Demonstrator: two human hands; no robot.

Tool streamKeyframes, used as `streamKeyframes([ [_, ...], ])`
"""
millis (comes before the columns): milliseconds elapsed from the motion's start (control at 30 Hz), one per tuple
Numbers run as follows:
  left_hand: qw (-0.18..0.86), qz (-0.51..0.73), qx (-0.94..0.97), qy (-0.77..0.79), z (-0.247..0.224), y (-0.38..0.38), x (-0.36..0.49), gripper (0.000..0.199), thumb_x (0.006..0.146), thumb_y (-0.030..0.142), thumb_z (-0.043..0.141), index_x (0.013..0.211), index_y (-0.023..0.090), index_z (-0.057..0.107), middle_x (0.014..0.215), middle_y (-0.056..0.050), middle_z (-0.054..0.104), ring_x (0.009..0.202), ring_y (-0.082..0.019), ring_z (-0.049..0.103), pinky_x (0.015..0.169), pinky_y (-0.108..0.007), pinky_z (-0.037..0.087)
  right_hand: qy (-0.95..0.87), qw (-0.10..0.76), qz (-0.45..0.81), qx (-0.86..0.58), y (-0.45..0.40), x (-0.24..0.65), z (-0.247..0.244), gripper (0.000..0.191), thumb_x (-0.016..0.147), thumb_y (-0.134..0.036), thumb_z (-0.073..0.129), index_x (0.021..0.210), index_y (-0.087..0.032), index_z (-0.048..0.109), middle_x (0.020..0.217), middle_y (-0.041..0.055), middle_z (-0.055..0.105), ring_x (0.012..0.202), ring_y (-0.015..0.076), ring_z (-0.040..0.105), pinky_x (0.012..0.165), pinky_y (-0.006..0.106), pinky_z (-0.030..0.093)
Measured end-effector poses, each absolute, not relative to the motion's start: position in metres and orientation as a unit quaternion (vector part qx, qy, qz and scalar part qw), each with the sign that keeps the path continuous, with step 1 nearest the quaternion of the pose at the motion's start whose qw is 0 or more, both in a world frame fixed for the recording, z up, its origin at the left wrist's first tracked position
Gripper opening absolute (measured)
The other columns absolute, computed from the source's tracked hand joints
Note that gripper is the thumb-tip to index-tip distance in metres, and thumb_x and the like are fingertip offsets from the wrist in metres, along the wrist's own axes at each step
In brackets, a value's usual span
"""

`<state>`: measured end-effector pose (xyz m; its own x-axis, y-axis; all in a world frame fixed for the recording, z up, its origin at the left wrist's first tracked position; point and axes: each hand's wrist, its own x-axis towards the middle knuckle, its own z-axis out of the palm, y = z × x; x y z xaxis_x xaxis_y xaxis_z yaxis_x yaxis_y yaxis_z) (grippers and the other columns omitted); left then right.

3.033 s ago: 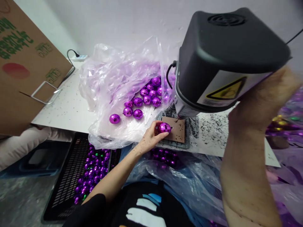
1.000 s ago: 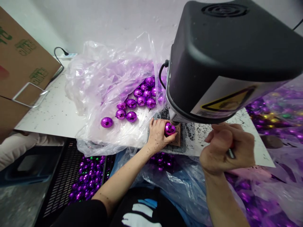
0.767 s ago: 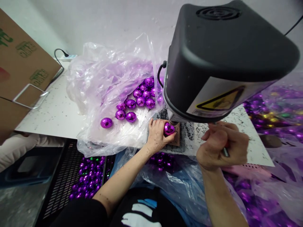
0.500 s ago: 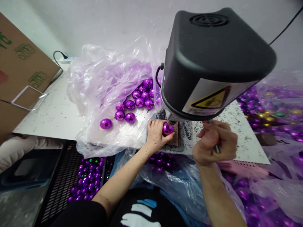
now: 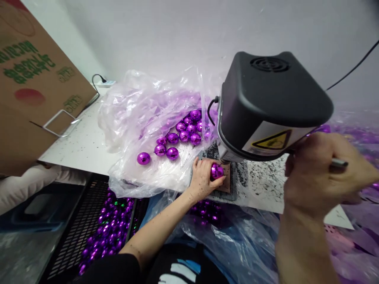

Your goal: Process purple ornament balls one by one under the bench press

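My left hand (image 5: pixel 204 177) is closed round a shiny purple mirrored ball (image 5: pixel 217 171), holding it on a brown block (image 5: pixel 226 183) beneath the black bench drill (image 5: pixel 274 106). The spindle (image 5: pixel 225 161) comes down close by the ball's upper right; whether it touches cannot be made out. My right hand (image 5: pixel 321 177) is wrapped round a lever handle (image 5: pixel 339 162) at the machine's right, its metal end poking out past the fingers. Several more purple balls (image 5: pixel 172 153) lie on the clear plastic bag (image 5: pixel 133 177) to the left of the drill.
Dark flakes litter the white table (image 5: pixel 263 181). A cardboard box (image 5: pixel 50 106) stands at the left, beside another person's leg (image 5: pixel 62 175). Below the table edge is a black crate (image 5: pixel 75 228) with purple balls. More bagged purple balls lie at the right.
My right hand has swung up and to the right with the lever handle, nearer the camera. My left hand still holds the ball on the block. The whole view has shifted a little.
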<state>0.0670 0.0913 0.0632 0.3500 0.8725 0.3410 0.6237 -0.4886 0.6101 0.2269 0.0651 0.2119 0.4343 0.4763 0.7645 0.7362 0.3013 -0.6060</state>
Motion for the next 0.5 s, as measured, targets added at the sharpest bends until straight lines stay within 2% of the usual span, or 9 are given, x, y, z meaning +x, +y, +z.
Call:
streamKeyframes([
  [100, 0.207, 0.333, 0.795, 0.463, 0.064, 0.062, 0.046, 0.044, 0.085, 0.042, 0.069, 0.122, 0.022, 0.053, 0.114, -0.009, 0.063, 0.109, -0.026, 0.059, 0.105, -0.048, 0.042, -0.518, 0.616, -0.059, -0.59, 0.073, 0.229, 0.227, 0.046, 0.093, -0.045, 0.047, 0.066, -0.009, 0.06, 0.053, -0.0003, 0.043, 0.051, 0.0023, 0.039, 0.051, 0.021, 0.026],
  [200, 0.226, 0.284, 0.827, 0.429, 0.059, 0.023, 0.024, 0.052, 0.085, 0.042, 0.069, 0.131, 0.025, 0.05, 0.124, -0.012, 0.059, 0.112, -0.027, 0.058, 0.095, -0.044, 0.05, -0.517, 0.618, -0.064, -0.589, 0.077, 0.23, 0.224, 0.045, 0.092, -0.043, 0.049, 0.062, -0.009, 0.052, 0.053, -0.0013, 0.038, 0.051, 0.0015, 0.035, 0.052, 0.021, 0.022],
  [333, 0.241, 0.24, 0.867, 0.366, 0.064, 0.006, 0.004, 0.085, 0.077, 0.057, 0.074, 0.146, 0.023, 0.039, 0.136, -0.015, 0.053, 0.121, -0.03, 0.055, 0.101, -0.046, 0.049, -0.506, 0.614, -0.087, -0.599, 0.076, 0.232, 0.218, 0.051, 0.092, -0.047, 0.048, 0.058, -0.01, 0.035, 0.054, -0.0016, 0.027, 0.053, 0.0012, 0.031, 0.054, 0.02, 0.017],
  [367, 0.245, 0.25, 0.862, 0.366, 0.069, 0.015, -0.003, 0.086, 0.078, 0.061, 0.071, 0.147, 0.022, 0.037, 0.138, -0.016, 0.053, 0.124, -0.03, 0.054, 0.103, -0.046, 0.048, -0.506, 0.609, -0.086, -0.604, 0.075, 0.232, 0.218, 0.053, 0.091, -0.049, 0.048, 0.058, -0.01, 0.034, 0.054, -0.0014, 0.027, 0.053, 0.0014, 0.031, 0.054, 0.02, 0.017],
  [400, 0.245, 0.267, 0.853, 0.376, 0.074, 0.028, -0.011, 0.082, 0.082, 0.061, 0.067, 0.147, 0.022, 0.038, 0.138, -0.015, 0.054, 0.125, -0.029, 0.053, 0.105, -0.045, 0.047, -0.508, 0.603, -0.084, -0.609, 0.074, 0.233, 0.218, 0.053, 0.091, -0.05, 0.048, 0.058, -0.01, 0.035, 0.054, -0.0012, 0.029, 0.053, 0.0016, 0.032, 0.054, 0.02, 0.018],
  [467, 0.216, 0.293, 0.824, 0.435, 0.083, 0.067, -0.03, 0.048, 0.097, 0.046, 0.05, 0.139, 0.024, 0.047, 0.131, -0.012, 0.061, 0.124, -0.024, 0.056, 0.106, -0.043, 0.047, -0.516, 0.593, -0.078, -0.614, 0.073, 0.235, 0.218, 0.051, 0.091, -0.05, 0.048, 0.06, -0.01, 0.042, 0.054, -0.0009, 0.033, 0.054, 0.002, 0.032, 0.055, 0.02, 0.02],
  [500, 0.18, 0.307, 0.804, 0.477, 0.086, 0.091, -0.04, 0.039, 0.099, 0.04, 0.045, 0.133, 0.023, 0.053, 0.128, -0.012, 0.063, 0.123, -0.024, 0.056, 0.107, -0.044, 0.045, -0.518, 0.591, -0.079, -0.613, 0.072, 0.236, 0.217, 0.049, 0.091, -0.049, 0.049, 0.061, -0.01, 0.045, 0.054, -0.0007, 0.035, 0.054, 0.0022, 0.032, 0.055, 0.02, 0.02],
])
